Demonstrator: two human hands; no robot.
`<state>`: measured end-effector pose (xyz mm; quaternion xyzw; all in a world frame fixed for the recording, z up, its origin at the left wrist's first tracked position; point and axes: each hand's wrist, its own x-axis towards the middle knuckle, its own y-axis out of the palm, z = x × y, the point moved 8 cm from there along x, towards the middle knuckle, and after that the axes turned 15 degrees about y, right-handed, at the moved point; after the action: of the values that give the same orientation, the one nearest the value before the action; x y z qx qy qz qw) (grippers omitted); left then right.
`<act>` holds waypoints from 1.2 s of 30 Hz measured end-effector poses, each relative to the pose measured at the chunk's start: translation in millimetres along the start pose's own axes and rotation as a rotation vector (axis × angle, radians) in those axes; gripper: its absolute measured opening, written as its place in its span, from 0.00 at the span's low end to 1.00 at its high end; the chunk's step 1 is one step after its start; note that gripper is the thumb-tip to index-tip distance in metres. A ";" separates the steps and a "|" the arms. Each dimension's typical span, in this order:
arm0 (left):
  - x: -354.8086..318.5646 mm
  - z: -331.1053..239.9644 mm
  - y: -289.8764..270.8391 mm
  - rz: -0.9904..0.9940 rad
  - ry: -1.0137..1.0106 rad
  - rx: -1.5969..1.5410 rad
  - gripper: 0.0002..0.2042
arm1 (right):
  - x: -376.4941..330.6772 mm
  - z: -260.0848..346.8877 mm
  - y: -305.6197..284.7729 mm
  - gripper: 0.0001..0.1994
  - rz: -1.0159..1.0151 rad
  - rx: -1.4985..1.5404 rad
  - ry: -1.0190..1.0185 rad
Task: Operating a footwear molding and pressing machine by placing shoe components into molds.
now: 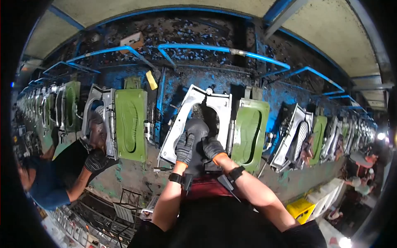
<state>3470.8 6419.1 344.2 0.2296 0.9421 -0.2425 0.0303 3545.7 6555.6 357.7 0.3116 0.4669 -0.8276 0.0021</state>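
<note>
In front of me lies an open silver metal mould, its two halves spread apart around a dark grey shoe upper. The upper's rounded end points away from me. My left hand, in a grey knit glove with an orange cuff, grips the upper's left side. On the opposite side my right hand, gloved alike, has its fingers curled against the edge. What lies under the upper is hidden. Hinged at the mould's right is a green plate with a sole-shaped hollow.
Similar moulds stand in a row both ways, including one with a green plate at left and a silver mould at right. A co-worker's gloved hand touches the left mould. Blue rails run behind. A yellow crate sits lower right.
</note>
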 end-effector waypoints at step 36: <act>-57.4 -0.7 -68.5 0.383 0.038 0.742 0.18 | -33.0 67.1 -121.7 0.11 -0.495 -0.352 -0.734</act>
<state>3491.5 6342.2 384.8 0.4003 0.7316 -0.5512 -0.0272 3501.9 6562.8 493.6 -0.1270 0.6285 -0.7671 0.0224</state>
